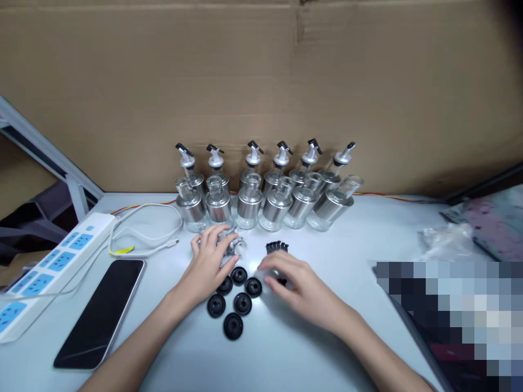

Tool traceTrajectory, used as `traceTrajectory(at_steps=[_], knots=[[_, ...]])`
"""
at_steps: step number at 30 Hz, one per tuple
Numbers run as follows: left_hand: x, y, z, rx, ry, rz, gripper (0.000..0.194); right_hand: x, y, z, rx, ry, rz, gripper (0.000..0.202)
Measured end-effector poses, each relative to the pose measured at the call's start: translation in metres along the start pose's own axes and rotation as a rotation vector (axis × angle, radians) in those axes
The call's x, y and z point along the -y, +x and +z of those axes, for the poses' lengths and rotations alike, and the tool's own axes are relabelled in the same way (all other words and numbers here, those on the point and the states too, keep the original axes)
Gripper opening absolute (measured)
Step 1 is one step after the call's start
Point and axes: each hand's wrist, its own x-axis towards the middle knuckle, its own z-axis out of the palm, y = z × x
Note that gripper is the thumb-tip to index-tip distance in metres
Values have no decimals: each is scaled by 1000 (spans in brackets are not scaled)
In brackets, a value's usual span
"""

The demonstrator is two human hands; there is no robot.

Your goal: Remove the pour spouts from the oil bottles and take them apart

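My left hand (210,261) is spread over a small group of silvery metal pieces (239,246), its fingers apart. My right hand (294,280) curves over the table to the right of several round black stoppers (242,304); something pale and black shows under its fingers, too hidden to name. Just beyond that hand lies a row of small black pieces (277,247). Behind both hands stand several open glass bottles with metal bands (250,204). A back row of similar bottles carries silver pourers with black levers (254,154).
At the left lie a black phone (100,314), a white power strip (53,272) and a coiled white cable (151,253). A cardboard wall (245,81) rises behind the bottles. Clear plastic (447,242) and a pixelated area are at the right.
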Motion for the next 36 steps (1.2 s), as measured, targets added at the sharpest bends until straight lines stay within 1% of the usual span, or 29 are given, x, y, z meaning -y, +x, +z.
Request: traceTrajectory(at_steps=[3, 4, 5, 7, 9, 10, 11, 12, 14, 17, 20, 22, 25, 27, 29, 31, 32, 34, 35, 36], knots=[[1, 1, -4, -32, 6, -1, 32, -15, 8, -11, -185, 34, 122, 21], [2, 2, -6, -70, 17, -5, 31, -21, 11, -14, -202, 62, 166, 24], [3, 3, -8, -132, 27, -15, 31, -27, 15, -17, -200, 99, 195, 26], [7, 4, -11, -303, 24, -60, 30, -37, 24, -21, -189, 135, 211, 29], [13, 6, -12, -467, -50, -125, 38, -44, 33, -22, -187, 155, 208, 30], [16, 7, -12, -515, -121, -157, 48, -47, 37, -23, -191, 166, 204, 29], [20, 7, -12, -533, -206, -189, 60, -49, 40, -23, -197, 178, 200, 29], [22, 7, -10, -526, -291, -222, 70, -50, 43, -22, -205, 190, 194, 29], [26, 8, -8, -460, -392, -283, 79, -54, 45, -22, -228, 213, 188, 29], [28, 7, -6, -372, -390, -324, 77, -64, 43, -23, -300, 239, 203, 25], [28, 7, -7, -334, -368, -323, 74, -78, 40, -28, -389, 265, 229, 21], [30, 8, -7, -323, -360, -319, 73, -85, 40, -30, -423, 287, 229, 21], [35, 8, -7, -316, -367, -309, 73, -84, 42, -30, -456, 314, 198, 20], [37, 9, -7, -319, -372, -304, 73, -77, 41, -32, -520, 312, 170, 17], [37, 9, -6, -328, -370, -304, 72, -68, 39, -39, -667, 285, 145, 16], [36, 8, -6, -348, -355, -305, 72, -61, 37, -50, -882, 235, 127, 18], [34, 8, -7, -359, -345, -302, 71, -60, 36, -56, -997, 203, 126, 22], [31, 8, -7, -376, -324, -294, 71, -61, 35, -64, -1173, 148, 152, 42], [30, 7, -8, -379, -318, -292, 71, -64, 35, -66, -1235, 126, 192, 54], [28, 7, -8, -379, -317, -292, 70, -69, 36, -66, -1241, 132, 226, 63]])
